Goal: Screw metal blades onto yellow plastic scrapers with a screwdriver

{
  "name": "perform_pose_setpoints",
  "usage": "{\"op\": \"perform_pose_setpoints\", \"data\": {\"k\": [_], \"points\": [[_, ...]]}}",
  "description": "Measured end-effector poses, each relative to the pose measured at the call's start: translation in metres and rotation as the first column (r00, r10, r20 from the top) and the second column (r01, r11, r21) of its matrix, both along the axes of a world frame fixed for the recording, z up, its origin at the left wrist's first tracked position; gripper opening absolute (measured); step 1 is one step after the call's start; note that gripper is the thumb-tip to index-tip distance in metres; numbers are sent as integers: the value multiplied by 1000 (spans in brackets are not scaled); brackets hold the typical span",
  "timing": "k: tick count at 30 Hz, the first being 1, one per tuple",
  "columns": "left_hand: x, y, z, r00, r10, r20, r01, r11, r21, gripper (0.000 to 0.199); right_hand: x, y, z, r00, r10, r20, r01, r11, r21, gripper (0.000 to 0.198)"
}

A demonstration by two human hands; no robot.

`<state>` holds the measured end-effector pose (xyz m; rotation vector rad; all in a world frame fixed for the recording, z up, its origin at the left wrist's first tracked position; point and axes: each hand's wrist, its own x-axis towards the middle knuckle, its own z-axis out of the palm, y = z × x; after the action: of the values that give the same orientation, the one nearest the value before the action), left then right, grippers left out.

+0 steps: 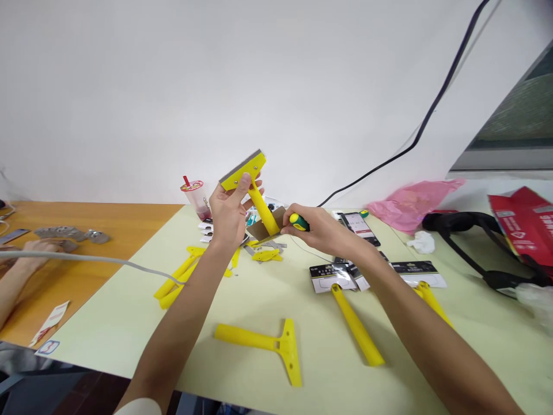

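My left hand (233, 210) grips a yellow scraper (264, 210) by its head, thumb on the front and the blade edge up to the left. Two screws show on that head, and the handle slants down to the right. My right hand (317, 227) is closed around a screwdriver (298, 221) with a green and yellow handle; its shaft is hidden. The right fingertips are beside the lower end of the scraper handle, near a brown cardboard piece (259, 230). A yellow scraper handle (254, 339) without a blade lies on the table in front.
Yellow handles (177, 279) and loose yellow plates (265, 255) lie behind. To the right are packaged scrapers (358, 328), a phone (360, 226), a pink bag (410, 204) and a black headset (462, 230). A drink cup (196, 199) stands back left. Another person's hand (41, 251) is at far left.
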<state>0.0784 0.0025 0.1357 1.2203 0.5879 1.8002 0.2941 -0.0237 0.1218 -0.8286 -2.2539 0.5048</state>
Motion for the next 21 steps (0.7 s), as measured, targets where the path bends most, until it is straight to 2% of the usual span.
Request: {"op": "perform_pose_setpoints", "data": {"k": [5, 10, 14, 17, 21], "points": [[-1, 4, -2, 998, 43, 43, -42, 999, -20, 43, -4, 3, -7, 992, -109, -69, 113, 992, 53, 11], [-10, 11, -3, 997, 69, 19, -69, 998, -17, 34, -7, 2, -7, 964, -169, -205, 172, 985, -1, 21], [-20, 18, -5, 999, 27, 22, -26, 998, -54, 30, -7, 2, -6, 959, -181, -219, 179, 983, -30, 21], [-27, 22, -4, 998, -58, 2, 57, 991, -120, 32, -6, 4, -7, 965, -157, -212, 155, 988, -26, 18], [-35, 22, 2, 987, -111, -112, 91, 981, -170, 42, -5, 6, -9, 973, -133, -187, 133, 991, -10, 16]]}}
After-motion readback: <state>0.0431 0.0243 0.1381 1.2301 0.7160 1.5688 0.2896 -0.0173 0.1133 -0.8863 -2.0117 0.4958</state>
